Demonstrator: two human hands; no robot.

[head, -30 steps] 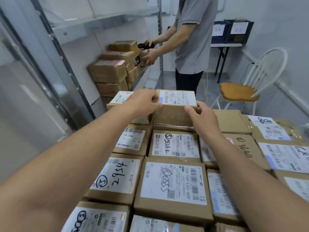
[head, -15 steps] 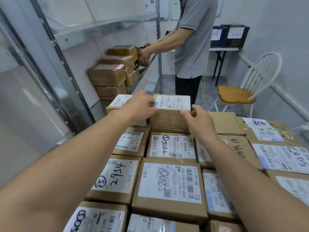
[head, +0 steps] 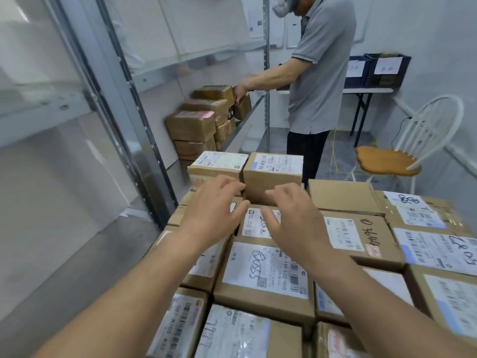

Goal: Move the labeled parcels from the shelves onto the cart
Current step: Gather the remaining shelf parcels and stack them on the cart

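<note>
The parcel (head: 273, 180) in front of you is a plain brown cardboard cube, its edges crisp, with a white printed barcode label covering its top. It sits on the far row of a tightly packed layer of parcels (head: 265, 270), pressed against a flatter neighbouring box (head: 216, 164) on its left. Your left hand (head: 214, 210) and right hand (head: 291, 218) hover just before its front face, fingers spread and loosely bent, gripping nothing. The boxes under your arms carry glossy white labels with handwritten marker numbers. Beyond, more taped cartons (head: 192, 125) are stacked on a metal shelf (head: 242, 125), where another person (head: 317, 81) reaches in.
</note>
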